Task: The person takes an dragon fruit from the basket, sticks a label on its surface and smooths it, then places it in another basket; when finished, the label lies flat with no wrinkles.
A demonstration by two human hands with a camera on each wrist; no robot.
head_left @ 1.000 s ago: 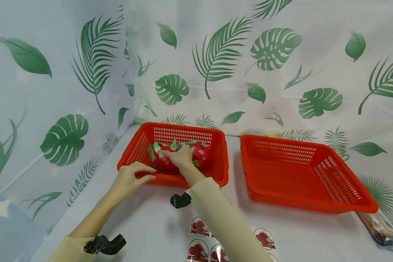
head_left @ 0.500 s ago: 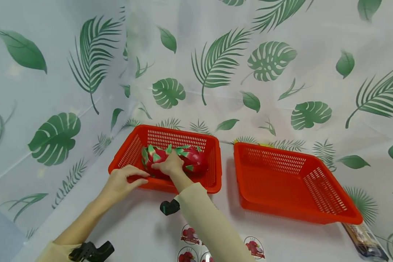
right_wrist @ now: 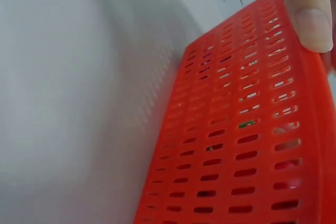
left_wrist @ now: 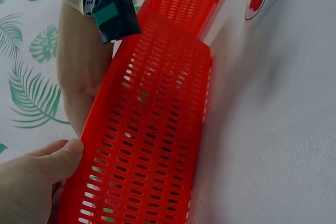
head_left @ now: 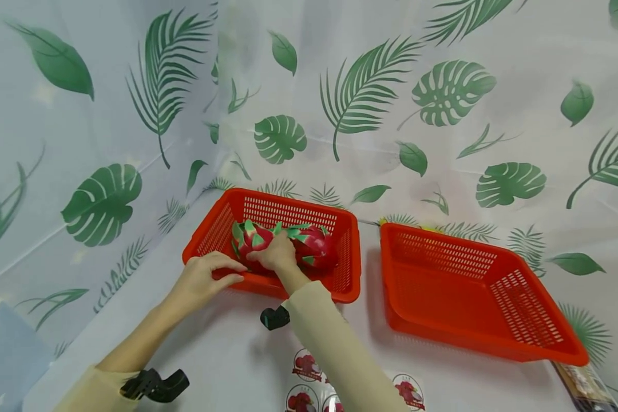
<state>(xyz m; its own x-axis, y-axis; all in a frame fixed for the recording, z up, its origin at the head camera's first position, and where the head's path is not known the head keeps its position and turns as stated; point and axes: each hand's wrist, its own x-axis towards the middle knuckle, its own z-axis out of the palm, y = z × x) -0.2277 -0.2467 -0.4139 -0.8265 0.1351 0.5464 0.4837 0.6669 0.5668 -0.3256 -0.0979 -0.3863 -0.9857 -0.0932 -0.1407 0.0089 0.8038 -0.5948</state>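
Observation:
Two red dragon fruits with green-tipped scales lie in the left red plastic basket (head_left: 350, 246). On the left dragon fruit (head_left: 242, 243) rests my right hand (head_left: 275, 253), its thumb on the near side and its fingers over the top, gripping it. The right dragon fruit (head_left: 316, 246) lies just beyond that hand. My left hand (head_left: 203, 280) pinches the basket's near rim at the left corner. In the left wrist view its thumb (left_wrist: 65, 156) presses the outer edge; the other fingers are mostly hidden. The right wrist view shows the perforated basket wall (right_wrist: 226, 145).
A second red basket (head_left: 474, 335), with nothing in it, stands to the right. Round dragon-fruit stickers (head_left: 304, 397) lie on the white table in front, partly under my right forearm. A clear-wrapped package (head_left: 584, 383) sits by the second basket. A leaf-print cloth (head_left: 371, 166) hangs behind.
My right hand has come down lower onto the left dragon fruit, fingers now between the two fruits. The left hand keeps its place on the rim. The head view has shifted slightly.

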